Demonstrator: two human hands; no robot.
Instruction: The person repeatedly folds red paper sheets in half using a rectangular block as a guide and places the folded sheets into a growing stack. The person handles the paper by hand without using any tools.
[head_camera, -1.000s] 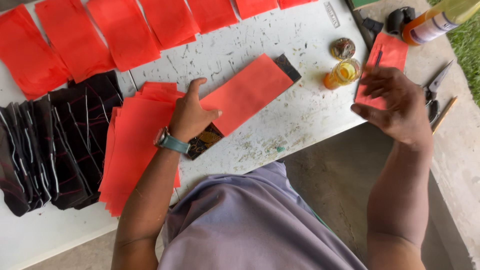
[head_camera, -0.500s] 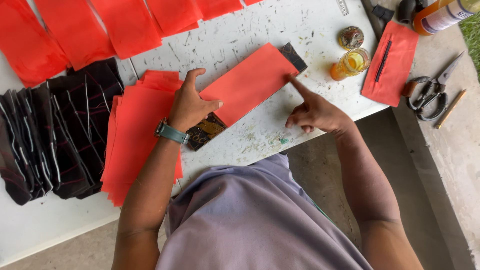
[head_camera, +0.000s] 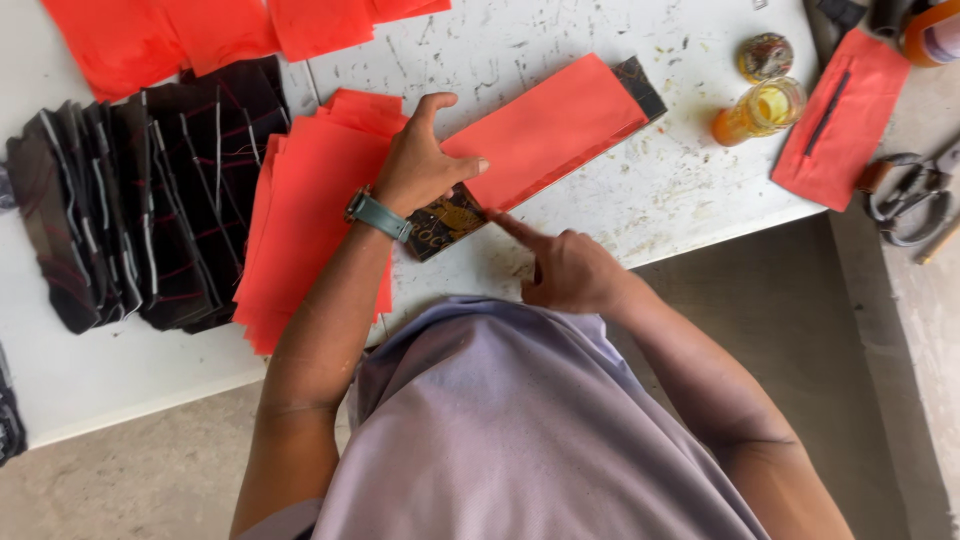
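A long red paper sheet (head_camera: 555, 125) lies slanted on the white table (head_camera: 640, 200), on top of a dark patterned strip (head_camera: 445, 222) whose ends stick out. My left hand (head_camera: 425, 160), with a grey watch on the wrist, presses flat on the sheet's near end. My right hand (head_camera: 565, 265) has its index finger stretched out, its tip touching the sheet's lower edge beside the dark strip; the other fingers are curled and hold nothing.
A stack of red sheets (head_camera: 310, 215) lies under my left forearm, with fanned black strips (head_camera: 130, 210) to its left. More red sheets (head_camera: 180, 35) line the far edge. A yellow glue jar (head_camera: 760, 108), a red sheet with a thin tool (head_camera: 835, 120) and scissors (head_camera: 910, 195) lie right.
My right hand came back from the red sheet at the right and moved left along the long sheet's lower edge to its near end. My left hand stayed pressed down.
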